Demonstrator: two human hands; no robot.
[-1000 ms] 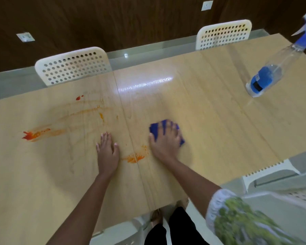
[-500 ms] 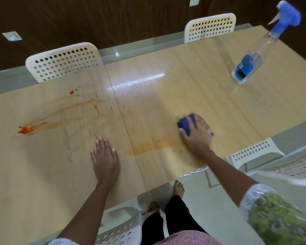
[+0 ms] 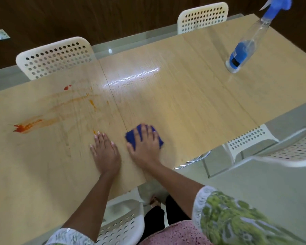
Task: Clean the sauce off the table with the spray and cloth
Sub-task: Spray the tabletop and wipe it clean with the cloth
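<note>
Pressing the small dark-blue cloth (image 3: 143,138) flat under spread fingers, the right hand (image 3: 145,147) scrubs the pale wooden table (image 3: 184,103), the empty, flat-palmed left hand (image 3: 105,152) apparently bracing, red-orange sauce smears (image 3: 27,127) remaining leftward, clear blue-capped spray bottle (image 3: 244,50) parked far right.

Dining area, likely a home or small canteen. Long light-wood table (image 3: 184,103) made of joined panels. White perforated plastic chairs: at 11 o'clock (image 3: 55,57), 1 o'clock (image 3: 202,16), 4 o'clock (image 3: 251,140), one tucked under near edge at 6 o'clock (image 3: 120,225). Dark wood-panelled wall (image 3: 95,16) at 12 o'clock; pale tiled floor (image 3: 254,181).
</note>
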